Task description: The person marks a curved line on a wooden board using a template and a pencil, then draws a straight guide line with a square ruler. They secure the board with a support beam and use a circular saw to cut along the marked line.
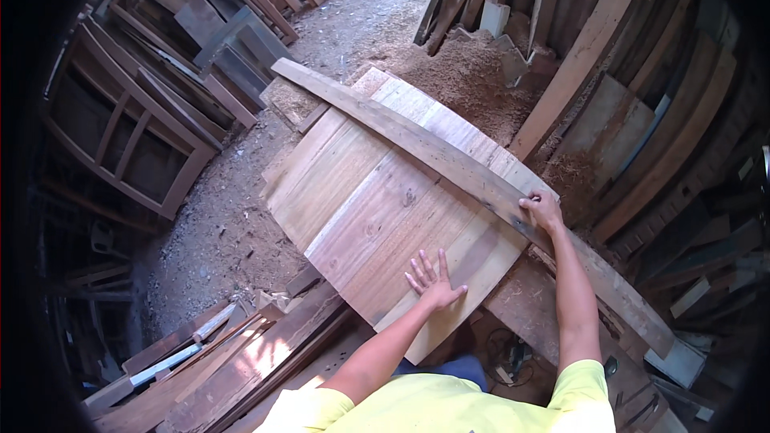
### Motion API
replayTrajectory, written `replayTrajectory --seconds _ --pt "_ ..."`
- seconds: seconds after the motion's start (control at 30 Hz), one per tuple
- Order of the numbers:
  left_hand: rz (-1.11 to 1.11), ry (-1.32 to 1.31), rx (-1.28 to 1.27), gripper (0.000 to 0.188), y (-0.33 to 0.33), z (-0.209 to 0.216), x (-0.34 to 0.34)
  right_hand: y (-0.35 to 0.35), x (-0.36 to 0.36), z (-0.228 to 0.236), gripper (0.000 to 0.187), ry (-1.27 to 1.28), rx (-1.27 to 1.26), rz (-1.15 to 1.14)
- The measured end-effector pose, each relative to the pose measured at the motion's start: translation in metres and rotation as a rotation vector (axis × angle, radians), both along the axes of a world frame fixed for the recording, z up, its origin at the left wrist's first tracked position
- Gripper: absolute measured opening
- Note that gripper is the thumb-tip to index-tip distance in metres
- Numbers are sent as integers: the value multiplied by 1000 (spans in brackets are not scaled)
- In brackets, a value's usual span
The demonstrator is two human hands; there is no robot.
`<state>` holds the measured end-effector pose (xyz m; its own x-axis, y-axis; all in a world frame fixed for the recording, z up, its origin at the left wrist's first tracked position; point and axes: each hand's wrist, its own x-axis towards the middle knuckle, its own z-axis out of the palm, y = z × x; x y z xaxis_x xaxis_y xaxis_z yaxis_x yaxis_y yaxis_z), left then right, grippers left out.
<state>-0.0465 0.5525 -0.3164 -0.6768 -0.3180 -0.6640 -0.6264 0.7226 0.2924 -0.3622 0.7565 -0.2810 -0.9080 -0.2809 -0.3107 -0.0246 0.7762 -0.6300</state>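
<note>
Wooden and long, a plank (433, 152) is crossing the jointed panel (361, 216) mid-frame, left hand (435, 287) spreading flat there, right hand (544, 210) pinching the plank, this one-sided grip possibly risking upper-left skew.

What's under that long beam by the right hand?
Beneath the long beam lies a wide panel of joined boards, showing on both sides. The strip directly underneath is covered, so I can't tell what's there.
</note>
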Motion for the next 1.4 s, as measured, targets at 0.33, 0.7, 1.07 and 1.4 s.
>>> replayTrajectory --seconds 0.33,0.7,1.07,1.4 --pt "-43 -26 154 149 -15 2 1 -14 148 3 43 403 11 -470" --pt "-69 81 67 128 -18 15 16 -8 200 -52 85 258 -505 -1118" --pt "11 459 -277 78 -262 -40 -75 -43 116 -42 86 31 -663 -1758" --pt "-473 999 -352 54 -410 -20 -348 -23 130 -105 49 319 -684 -1557"
